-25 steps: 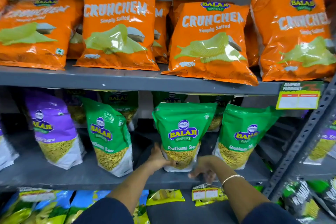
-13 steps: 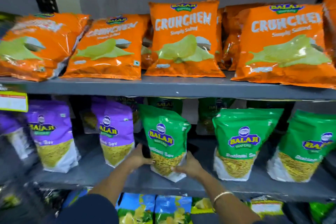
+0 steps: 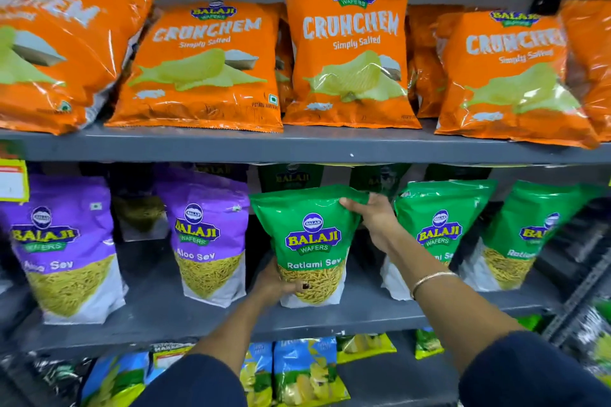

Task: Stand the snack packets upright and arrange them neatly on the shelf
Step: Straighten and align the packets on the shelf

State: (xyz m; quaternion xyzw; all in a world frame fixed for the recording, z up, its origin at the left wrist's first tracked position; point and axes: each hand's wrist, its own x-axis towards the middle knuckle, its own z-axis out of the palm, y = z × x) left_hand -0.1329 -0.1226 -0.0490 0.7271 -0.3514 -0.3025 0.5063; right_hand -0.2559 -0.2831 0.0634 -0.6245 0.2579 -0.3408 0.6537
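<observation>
A green Ratlami Sev packet stands upright on the middle shelf. My left hand grips its lower left corner. My right hand holds its upper right edge. Two more green Ratlami Sev packets stand upright to the right. Two purple Aloo Sev packets stand to the left. Several darker packets sit behind them, mostly hidden.
Orange Crunchem chip bags lean back along the upper shelf. Blue and yellow-green packets lie on the bottom shelf. A price tag hangs at the left edge. A perforated metal upright stands at the right.
My right hand has gone from the green packet's base up to its top right edge. The packet now stands straighter. My view has shifted slightly left and closer.
</observation>
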